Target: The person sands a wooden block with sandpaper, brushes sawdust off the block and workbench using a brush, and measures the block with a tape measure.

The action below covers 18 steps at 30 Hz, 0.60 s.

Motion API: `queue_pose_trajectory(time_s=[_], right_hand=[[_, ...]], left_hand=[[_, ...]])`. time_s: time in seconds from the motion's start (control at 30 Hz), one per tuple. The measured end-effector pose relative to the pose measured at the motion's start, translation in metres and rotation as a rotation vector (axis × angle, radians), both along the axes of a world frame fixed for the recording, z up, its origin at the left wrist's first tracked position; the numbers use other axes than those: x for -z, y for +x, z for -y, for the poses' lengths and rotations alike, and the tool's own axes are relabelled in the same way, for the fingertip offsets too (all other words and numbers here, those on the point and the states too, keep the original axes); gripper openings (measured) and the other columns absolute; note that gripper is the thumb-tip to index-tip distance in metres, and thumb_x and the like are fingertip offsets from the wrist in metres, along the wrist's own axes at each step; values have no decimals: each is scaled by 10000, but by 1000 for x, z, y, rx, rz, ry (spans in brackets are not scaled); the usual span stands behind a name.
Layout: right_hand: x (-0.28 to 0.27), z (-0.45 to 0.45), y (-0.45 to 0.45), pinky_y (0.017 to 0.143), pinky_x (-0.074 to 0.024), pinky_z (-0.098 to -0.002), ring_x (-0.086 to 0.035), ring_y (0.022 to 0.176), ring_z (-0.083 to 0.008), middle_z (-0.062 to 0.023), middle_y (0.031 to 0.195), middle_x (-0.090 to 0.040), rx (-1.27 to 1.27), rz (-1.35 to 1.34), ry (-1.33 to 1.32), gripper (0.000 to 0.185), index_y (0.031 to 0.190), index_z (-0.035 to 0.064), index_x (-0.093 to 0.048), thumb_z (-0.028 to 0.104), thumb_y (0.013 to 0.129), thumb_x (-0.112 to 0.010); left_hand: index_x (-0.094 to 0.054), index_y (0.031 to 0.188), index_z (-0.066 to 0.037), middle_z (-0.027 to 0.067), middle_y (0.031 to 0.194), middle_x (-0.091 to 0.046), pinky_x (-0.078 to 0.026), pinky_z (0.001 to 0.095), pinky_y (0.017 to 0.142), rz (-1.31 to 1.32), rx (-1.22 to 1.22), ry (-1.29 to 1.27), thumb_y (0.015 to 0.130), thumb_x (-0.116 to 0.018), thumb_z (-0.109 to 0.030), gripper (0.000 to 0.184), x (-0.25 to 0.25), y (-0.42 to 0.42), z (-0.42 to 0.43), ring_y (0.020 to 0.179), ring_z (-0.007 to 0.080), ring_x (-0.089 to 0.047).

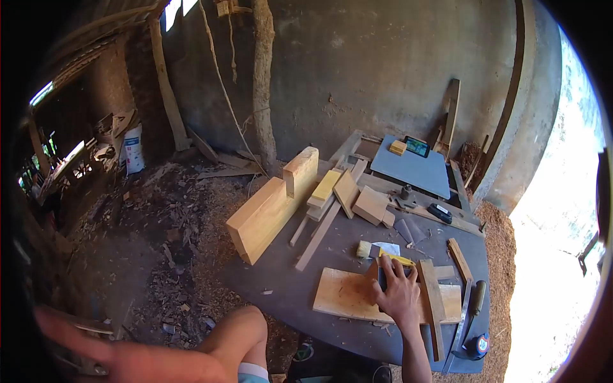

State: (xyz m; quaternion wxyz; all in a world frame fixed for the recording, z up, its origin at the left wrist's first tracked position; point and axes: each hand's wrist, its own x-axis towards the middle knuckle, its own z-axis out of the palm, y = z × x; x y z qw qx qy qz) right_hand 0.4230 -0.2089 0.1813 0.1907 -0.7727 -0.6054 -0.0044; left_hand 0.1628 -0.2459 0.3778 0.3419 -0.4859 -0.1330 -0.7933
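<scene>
My right hand (400,295) is over a light wooden board (341,290) that lies flat near the front of the dark table. Its fingers are curled round a small block (382,279) with a dark face and a brown side, partly covered by the hand. Just right of the hand, a narrow wooden strip (431,309) lies across the board. Behind the fingers are a paintbrush (364,249) with pale bristles and a yellow tool (404,260). My left hand (73,337) is blurred at the lower left, away from the table, and its fingers cannot be made out clearly.
A large notched timber (268,210) stands along the table's left side. Several wood offcuts (370,205) lie behind. On the right are a metal ruler (458,329), a handled tool (477,299) and a tape measure (477,346). A phone (417,147) rests on a grey-blue panel (408,171).
</scene>
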Motion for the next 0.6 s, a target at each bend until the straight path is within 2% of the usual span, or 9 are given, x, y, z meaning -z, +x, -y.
queue_pose_trajectory(time_s=[0.2,0.37,0.53,0.57,0.6], right_hand=[[13,-3,6,923,-370,-562,-370,1125,-538,-152,1257,-475,-33,79,55,592,1314,172,-405,392,774,-511],[8,-2,3,866,-372,-629,-335,1143,-549,-139,1294,-430,1,-5,-29,594,1332,213,-361,401,788,-508],[12,-3,6,966,-293,-598,-364,1156,-522,-210,1296,-422,-22,-3,7,577,1332,188,-371,382,803,-497],[15,-5,7,987,-272,-588,-376,1158,-510,-228,1295,-420,-39,11,25,575,1333,183,-372,377,806,-494],[18,-9,11,969,-289,-595,-392,1117,-540,-251,1279,-424,-64,-5,55,575,1326,172,-375,385,806,-493]], left_hand=[[-227,1280,85,368,1323,-205,-159,610,1018,-24,53,7,861,-407,-223,551,-2,1,-3,1260,473,-176],[-145,1323,49,338,1335,-229,-205,551,1016,-38,103,2,830,-477,-308,693,-3,11,-11,1252,432,-233],[-64,1366,12,308,1346,-253,-250,491,1014,-102,232,-62,800,-547,-392,847,5,25,-18,1243,391,-290],[-47,1374,5,303,1348,-258,-259,479,1013,-124,284,-108,794,-561,-409,879,12,31,-22,1242,383,-301],[-31,1383,-2,297,1350,-262,-268,468,1013,-195,404,-238,788,-574,-426,911,23,38,-28,1240,375,-312]])
